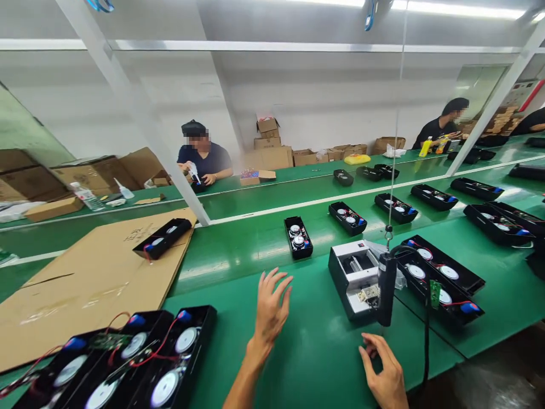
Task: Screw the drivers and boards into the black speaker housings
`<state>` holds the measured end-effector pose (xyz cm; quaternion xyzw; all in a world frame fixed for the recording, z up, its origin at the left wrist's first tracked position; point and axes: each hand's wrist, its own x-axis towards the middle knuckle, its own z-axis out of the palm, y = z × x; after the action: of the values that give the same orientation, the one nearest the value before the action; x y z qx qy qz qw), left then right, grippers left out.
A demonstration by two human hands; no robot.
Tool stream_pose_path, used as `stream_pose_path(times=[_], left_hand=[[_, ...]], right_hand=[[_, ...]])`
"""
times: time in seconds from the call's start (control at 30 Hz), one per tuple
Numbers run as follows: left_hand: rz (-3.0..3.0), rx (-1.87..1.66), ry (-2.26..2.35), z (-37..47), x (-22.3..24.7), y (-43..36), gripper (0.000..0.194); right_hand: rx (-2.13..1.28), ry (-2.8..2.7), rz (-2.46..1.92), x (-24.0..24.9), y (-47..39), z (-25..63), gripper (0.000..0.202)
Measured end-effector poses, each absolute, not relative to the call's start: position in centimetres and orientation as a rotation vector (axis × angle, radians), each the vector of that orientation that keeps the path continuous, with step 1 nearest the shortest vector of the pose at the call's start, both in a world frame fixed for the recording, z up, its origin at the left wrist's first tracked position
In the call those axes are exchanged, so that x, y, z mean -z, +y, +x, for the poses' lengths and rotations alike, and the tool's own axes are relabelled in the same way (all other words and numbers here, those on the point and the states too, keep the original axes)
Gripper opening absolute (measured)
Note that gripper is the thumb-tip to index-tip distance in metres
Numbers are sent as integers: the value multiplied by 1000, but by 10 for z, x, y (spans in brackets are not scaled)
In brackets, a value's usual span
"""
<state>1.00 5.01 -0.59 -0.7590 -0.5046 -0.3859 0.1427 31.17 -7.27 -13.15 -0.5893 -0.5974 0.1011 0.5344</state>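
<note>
My left hand (272, 307) is raised over the green work surface with its fingers spread and nothing in them. Below the hanging black electric screwdriver (386, 289) is my right hand (385, 369), its fingers curled and the thumb apart from the forefinger; I see nothing held there. A screw feeder (339, 279), white and black, stands just behind the screwdriver. Nearest beyond my left hand lies a black speaker housing (310, 238) with two round speakers. At the lower left, several open speaker housings (203, 335) sit side by side with red wires and blue parts.
A cardboard sheet (106, 267) at the left bears another housing (172, 232). More housings (447, 295) lie right of the feeder and along the green line. Co-workers (206, 159) sit across it. A white metal post (149, 125) rises at the left; a cable (427, 335) hangs at the right.
</note>
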Motion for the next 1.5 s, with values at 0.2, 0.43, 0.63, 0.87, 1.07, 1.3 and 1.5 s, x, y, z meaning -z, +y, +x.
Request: stream_pose_path(times=[0.2, 0.43, 0.63, 0.87, 1.07, 1.3, 1.5], left_hand=[[-1901, 812, -1690, -176, 39, -118, 36], [-1984, 520, -1718, -201, 54, -167, 47], [-1836, 752, -1899, -91, 41, -129, 32], [-2275, 1104, -1981, 3, 38, -134, 41], [-2308, 1266, -1766, -18, 2, -143, 32], [-2424, 1364, -1606, -37, 4, -110, 9], [-2558, 1331, -1501, -26, 21, -104, 10]], right_hand=[[-304, -1541, -1351, 131, -77, 313, 18], [-352, -1595, -1384, 124, -77, 300, 29], [-737, -1719, -1237, 111, -110, 210, 59], [-537, -1846, -1011, 118, -130, 123, 115], [-925, -2141, -926, 77, -64, 221, 117], [-887, -2095, -1219, 22, -54, 344, 84], [-886, -1338, -1332, 58, -134, 295, 9]])
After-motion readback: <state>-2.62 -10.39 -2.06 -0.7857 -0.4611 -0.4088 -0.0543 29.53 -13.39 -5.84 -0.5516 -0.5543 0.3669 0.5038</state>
